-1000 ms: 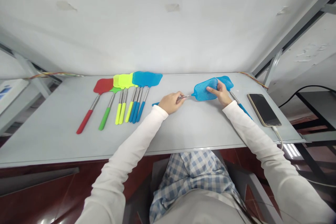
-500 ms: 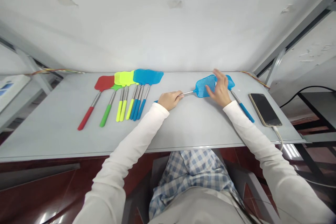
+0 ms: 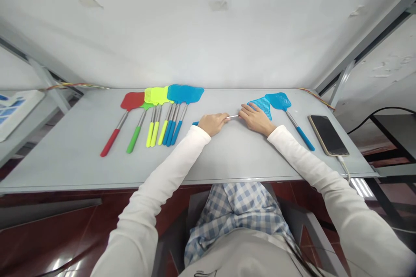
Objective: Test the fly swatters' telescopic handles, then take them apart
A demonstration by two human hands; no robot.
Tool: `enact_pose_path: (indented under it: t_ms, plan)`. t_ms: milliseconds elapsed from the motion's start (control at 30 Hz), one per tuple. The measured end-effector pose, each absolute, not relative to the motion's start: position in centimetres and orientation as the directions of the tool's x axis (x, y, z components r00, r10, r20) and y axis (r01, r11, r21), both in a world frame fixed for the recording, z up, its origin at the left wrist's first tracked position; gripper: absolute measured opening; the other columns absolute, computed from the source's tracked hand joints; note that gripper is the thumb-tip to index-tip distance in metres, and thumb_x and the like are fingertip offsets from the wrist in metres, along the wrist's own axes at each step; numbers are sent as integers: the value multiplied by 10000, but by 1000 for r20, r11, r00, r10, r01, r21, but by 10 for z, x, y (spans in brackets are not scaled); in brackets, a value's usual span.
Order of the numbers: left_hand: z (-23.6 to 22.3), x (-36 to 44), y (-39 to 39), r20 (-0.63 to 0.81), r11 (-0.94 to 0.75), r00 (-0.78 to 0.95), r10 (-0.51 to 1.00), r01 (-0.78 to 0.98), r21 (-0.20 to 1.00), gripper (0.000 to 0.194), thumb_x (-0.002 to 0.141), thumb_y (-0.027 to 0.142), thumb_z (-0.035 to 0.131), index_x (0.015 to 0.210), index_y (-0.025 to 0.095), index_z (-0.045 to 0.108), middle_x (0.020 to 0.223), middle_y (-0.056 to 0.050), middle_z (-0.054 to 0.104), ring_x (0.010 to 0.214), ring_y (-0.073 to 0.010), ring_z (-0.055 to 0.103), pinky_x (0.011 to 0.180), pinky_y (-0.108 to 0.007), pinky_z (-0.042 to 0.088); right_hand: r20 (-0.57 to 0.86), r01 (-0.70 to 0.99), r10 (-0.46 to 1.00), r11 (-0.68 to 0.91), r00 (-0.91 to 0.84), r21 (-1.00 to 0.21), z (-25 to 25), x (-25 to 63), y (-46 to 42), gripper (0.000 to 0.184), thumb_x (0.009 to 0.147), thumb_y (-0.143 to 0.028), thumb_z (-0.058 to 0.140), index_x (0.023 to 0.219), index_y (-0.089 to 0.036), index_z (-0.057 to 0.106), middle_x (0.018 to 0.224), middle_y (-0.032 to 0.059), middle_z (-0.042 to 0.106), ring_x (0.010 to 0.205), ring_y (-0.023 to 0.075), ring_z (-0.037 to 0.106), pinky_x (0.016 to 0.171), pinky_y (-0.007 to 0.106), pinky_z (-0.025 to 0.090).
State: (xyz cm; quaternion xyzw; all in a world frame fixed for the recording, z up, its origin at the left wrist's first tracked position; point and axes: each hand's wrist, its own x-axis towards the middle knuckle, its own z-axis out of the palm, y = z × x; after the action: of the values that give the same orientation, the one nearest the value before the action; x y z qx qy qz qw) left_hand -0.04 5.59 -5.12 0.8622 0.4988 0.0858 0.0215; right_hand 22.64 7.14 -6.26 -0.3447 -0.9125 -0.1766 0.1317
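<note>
The left grip (image 3: 212, 124) is closed round the steel shaft (image 3: 233, 116) of a blue swatter (image 3: 264, 104) lying left to right across the table (image 3: 74, 160), while the open right grip (image 3: 256, 120) rests against its mesh head (image 3: 260, 103).

Sky-blue plastic fly swatter (image 3: 261, 104) with diamond-mesh head and silver shaft, in the left hand (image 3: 212, 124), beside the right hand (image 3: 256, 120); left of the grip, red, green, lime-yellow and blue plastic fly swatters (image 3: 155, 96).
</note>
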Motion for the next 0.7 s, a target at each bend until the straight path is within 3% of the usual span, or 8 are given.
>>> enact_pose_path:
  t_ms: [233, 700]
  plan:
    - [-45, 4, 59, 110, -519, 509, 854, 848, 109, 389, 986, 405, 279, 1156, 250, 593, 1079, -57, 708, 923, -204, 664, 665, -286, 417, 344, 700, 612, 657, -712, 279, -62, 229, 79, 271, 934, -153, 334, 1000, -175, 596, 990, 112, 659, 1097, 238, 511, 1051, 402, 290]
    - [-41, -3, 61, 148, -521, 503, 852, 844, 132, 396, 976, 405, 283, 1126, 260, 620, 1033, -47, 722, 895, -217, 668, 651, -296, 407, 386, 719, 607, 596, -695, 357, -58, 234, 80, 242, 891, -92, 381, 976, -182, 589, 955, 63, 666, 1099, 214, 484, 1057, 368, 234]
